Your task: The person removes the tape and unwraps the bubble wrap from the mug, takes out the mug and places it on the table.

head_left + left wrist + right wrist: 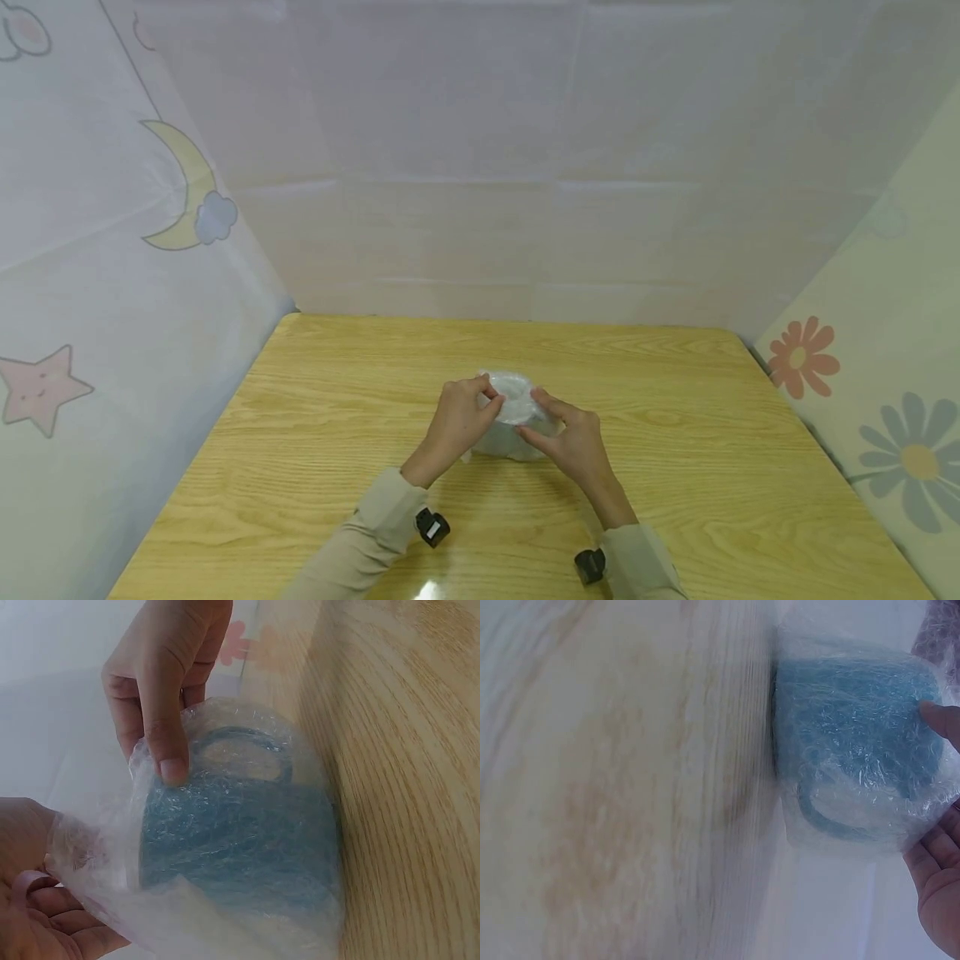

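Note:
A blue mug (240, 832) wrapped in clear bubble wrap (498, 442) stands upright on the table. My left hand (460, 417) is at the left of the mug's top, pinching the edge of the wrap between thumb and forefinger. From the right, my right hand (576, 437) grips the wrapped mug near its rim. Its thumb (941, 720) presses the side through the plastic, while the other fingers lie around the far side. The handle (829, 821) shows through the wrap on the right-hand side. Loose film gathers around the mouth of the mug.
The wood-grain table (337, 392) extends around the mug on all sides. Printed cloth walls (450, 167) rise behind the table and at both sides. A small black wrist camera (432, 527) sits by the left cuff, another (590, 566) by the right cuff.

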The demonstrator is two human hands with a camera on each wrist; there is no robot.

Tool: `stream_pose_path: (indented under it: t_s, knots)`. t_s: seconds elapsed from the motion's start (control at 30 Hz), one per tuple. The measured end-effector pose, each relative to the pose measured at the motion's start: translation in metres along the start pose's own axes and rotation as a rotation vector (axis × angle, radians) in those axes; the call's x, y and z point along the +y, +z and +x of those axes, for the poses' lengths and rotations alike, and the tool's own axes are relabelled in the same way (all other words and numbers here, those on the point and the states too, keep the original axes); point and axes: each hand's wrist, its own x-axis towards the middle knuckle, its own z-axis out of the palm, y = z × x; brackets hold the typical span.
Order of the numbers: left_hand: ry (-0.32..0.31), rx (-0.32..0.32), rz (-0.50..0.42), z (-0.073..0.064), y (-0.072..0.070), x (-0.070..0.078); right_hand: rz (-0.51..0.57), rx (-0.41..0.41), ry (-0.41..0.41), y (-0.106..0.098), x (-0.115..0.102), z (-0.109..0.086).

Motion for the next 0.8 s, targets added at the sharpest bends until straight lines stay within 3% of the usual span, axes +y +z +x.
stream_pose_path:
  t_s: [0.33,0.8]
  knots:
    - [-0.052,-0.011,-0.057,-0.0007,-0.0010,0.0037,0.007,0.003,0.003,-0.0010,0.0006,0.0003]
    - [0.008,0.039,-0.022,-0.0006,-0.0011,0.0001,0.007,0.004,0.006,-0.0012,0.0007,-0.0001]
